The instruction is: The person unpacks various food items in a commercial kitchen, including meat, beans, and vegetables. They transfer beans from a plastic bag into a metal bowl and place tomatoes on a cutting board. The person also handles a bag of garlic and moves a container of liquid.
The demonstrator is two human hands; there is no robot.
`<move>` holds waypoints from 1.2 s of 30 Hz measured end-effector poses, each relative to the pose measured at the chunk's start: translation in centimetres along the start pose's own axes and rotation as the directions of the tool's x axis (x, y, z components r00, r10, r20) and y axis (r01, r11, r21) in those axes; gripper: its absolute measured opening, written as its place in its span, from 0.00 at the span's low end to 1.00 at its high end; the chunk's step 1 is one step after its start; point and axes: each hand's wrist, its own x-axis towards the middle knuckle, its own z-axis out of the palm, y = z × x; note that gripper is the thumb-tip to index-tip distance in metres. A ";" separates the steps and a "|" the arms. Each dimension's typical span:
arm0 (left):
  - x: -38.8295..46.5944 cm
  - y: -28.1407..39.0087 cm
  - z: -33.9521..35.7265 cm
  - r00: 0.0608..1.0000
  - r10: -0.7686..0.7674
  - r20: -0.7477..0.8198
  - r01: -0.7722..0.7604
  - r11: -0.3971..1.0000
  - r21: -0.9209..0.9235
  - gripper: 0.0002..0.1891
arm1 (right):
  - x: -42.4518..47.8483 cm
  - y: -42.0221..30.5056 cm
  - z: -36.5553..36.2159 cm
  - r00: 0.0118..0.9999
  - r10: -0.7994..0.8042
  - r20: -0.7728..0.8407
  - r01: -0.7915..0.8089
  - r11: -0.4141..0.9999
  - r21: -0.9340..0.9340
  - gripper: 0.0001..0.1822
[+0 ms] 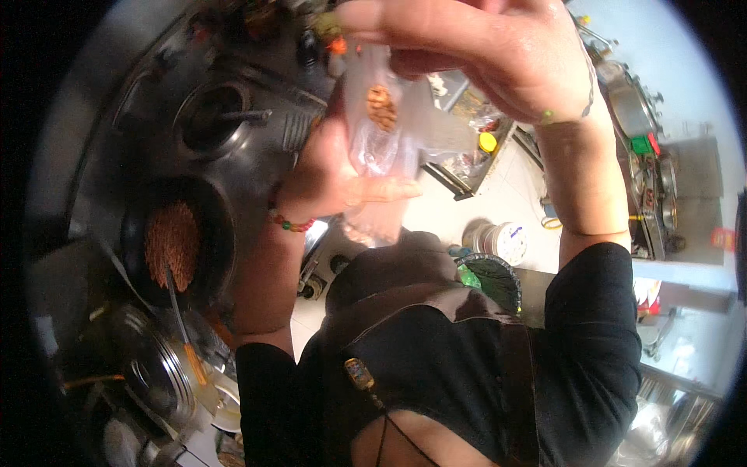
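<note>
A clear plastic bag (373,154) with a small clump of brown pieces (381,108), perhaps nuts, is raised in front of my chest. My left hand (330,178) grips the bag from the left, its thumb lying across the front of the plastic. Above, my right hand (473,46) is at the upper end of the bag, its forefinger stretched to the left and other fingers curled below. Whether those fingers pinch the plastic is hidden. Part of the bag is blurred.
To the left, a dark wok (224,245) holds reddish-brown granular food (172,239) and a wood-handled utensil (185,338). Beyond it sits a metal pot (242,140) with a handle across it. A lined bin (496,277) and a white bucket (510,242) stand on the floor.
</note>
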 end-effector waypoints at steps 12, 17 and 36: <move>2.1 -21.3 10.6 0.860 -0.502 -0.095 0.496 0.865 -0.079 0.32 | -7.8 26.1 -22.0 0.827 0.205 -0.524 -0.304 0.946 -0.110 0.18; -0.7 -29.0 16.0 0.568 -0.806 -0.166 0.790 0.590 -0.166 0.27 | -8.4 34.3 -24.9 0.803 0.237 -0.547 -0.258 0.965 0.039 0.18; 0.7 -33.1 -5.1 0.520 0.010 -0.854 0.821 0.268 0.504 0.08 | -20.6 63.0 -19.7 0.461 0.108 -0.881 -0.606 0.764 -0.224 0.34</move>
